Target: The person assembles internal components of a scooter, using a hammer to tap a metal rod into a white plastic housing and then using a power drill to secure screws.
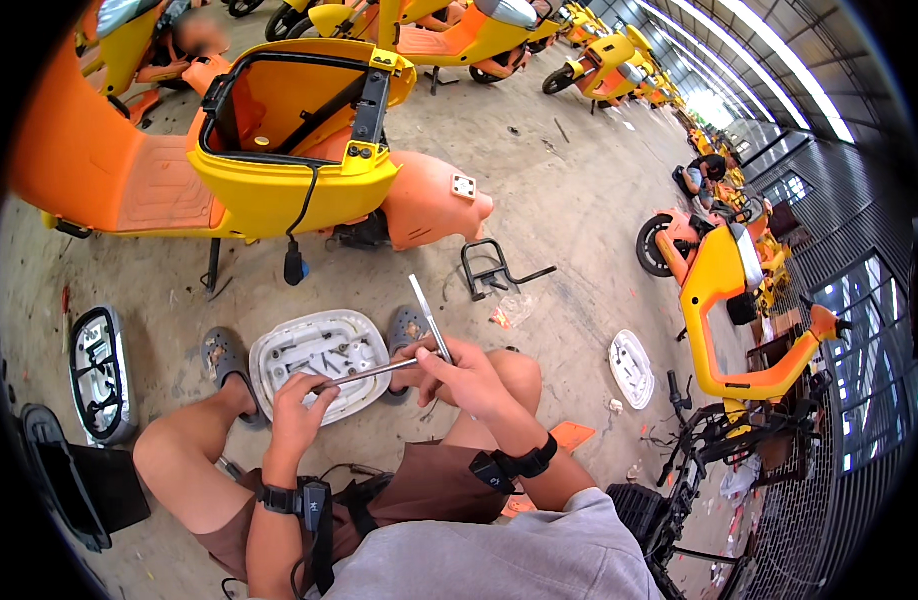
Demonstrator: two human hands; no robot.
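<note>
Seated low on the concrete floor (569, 200), knees spread, both forearms coming in from six o'clock. Left hand (297, 400) closed around the near end of a slim metal rod (364, 374), fingers curled over it, thumb on top. Rod's long axis running roughly from eight o'clock to two o'clock, nearly level, its far end reaching the right hand (464, 375). Right hand pinched shut on a second metal tool (429, 318), a thin flat bar, standing up from the fingers toward eleven o'clock. The two pieces crossing at the right hand's fingertips, so both hands touching the work, neither nearer than the other. Whether the rod and the bar are joined at that crossing: cannot tell.

Directly beneath the hands, toward twelve o'clock from the left hand, a white plastic tray-like cover (322, 362) lying hollow side up on the floor between two grey clogs (222, 355). Inside it, a few small dark screws and short bits, loose among moulded ribs.

At nine o'clock, a similar cover with a dark frame (98, 372) lying flat on the floor, well apart. At three o'clock, another white cover (631, 368). At one o'clock, a black metal bracket (491, 268) lying on the floor. At eleven o'clock, an orange and yellow scooter (279, 160) with its seat bin open and bare, a black cable hanging from it.
</note>
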